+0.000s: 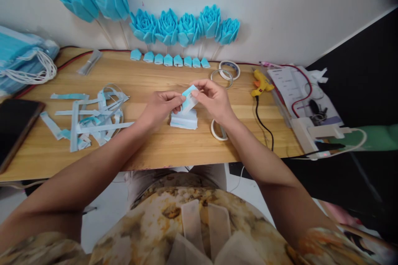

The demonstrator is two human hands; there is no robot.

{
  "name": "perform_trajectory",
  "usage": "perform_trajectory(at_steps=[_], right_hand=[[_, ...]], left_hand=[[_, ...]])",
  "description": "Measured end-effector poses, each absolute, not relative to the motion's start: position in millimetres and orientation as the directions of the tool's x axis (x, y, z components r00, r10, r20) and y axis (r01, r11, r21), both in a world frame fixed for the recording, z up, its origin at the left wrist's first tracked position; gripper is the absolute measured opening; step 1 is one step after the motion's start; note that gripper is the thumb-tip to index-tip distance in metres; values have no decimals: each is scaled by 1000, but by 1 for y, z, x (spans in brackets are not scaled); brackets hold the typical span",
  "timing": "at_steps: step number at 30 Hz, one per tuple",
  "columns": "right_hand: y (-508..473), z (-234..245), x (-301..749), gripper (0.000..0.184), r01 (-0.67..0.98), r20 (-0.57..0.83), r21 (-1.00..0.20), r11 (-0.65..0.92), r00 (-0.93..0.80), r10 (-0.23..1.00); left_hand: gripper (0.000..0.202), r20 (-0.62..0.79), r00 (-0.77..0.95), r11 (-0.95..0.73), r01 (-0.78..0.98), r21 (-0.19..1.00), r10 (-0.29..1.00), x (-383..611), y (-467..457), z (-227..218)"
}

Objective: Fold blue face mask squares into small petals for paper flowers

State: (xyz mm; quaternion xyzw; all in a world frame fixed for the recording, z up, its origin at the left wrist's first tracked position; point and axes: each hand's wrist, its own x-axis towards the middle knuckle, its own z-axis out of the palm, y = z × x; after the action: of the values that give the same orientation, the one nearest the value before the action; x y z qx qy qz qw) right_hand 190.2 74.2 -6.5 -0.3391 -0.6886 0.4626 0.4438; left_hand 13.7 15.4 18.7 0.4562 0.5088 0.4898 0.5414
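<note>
Between my two hands, just above the wooden table (155, 145), is a small folded piece of blue and white mask fabric (189, 98). My left hand (164, 105) pinches its left edge with thumb and fingers. On the other side my right hand (213, 97) grips its upper right part, thumb in front and fingers behind. Below them lies a small stack of pale blue fabric pieces (184, 120), partly covered by the held piece. A roll of tape (214, 130) lies beside my right wrist, partly hidden by it.
Folded blue pieces (168, 60) line the table's back, below blue fabric flowers (168, 27) on sticks. Cut strips (74, 126) lie left, near a phone (18, 128) and a mask pile (21, 58). To the right are tape rolls (231, 69), a yellow glue gun (261, 83) and a power strip (303, 136).
</note>
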Motion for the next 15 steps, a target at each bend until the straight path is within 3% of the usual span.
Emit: perform_trajectory(at_steps=[6,11,15], right_hand=[[72,-3,191,7,111,451,-844,524,-381,807],[73,1,194,13,229,543,-705,672,-435,718],[73,0,197,22,155,464,-786,599,-493,736]], left_hand=[[35,-106,17,107,-71,992,994,13,16,18],[34,-133,44,137,-127,982,990,11,17,15],[30,-131,58,137,-127,982,990,9,19,11]])
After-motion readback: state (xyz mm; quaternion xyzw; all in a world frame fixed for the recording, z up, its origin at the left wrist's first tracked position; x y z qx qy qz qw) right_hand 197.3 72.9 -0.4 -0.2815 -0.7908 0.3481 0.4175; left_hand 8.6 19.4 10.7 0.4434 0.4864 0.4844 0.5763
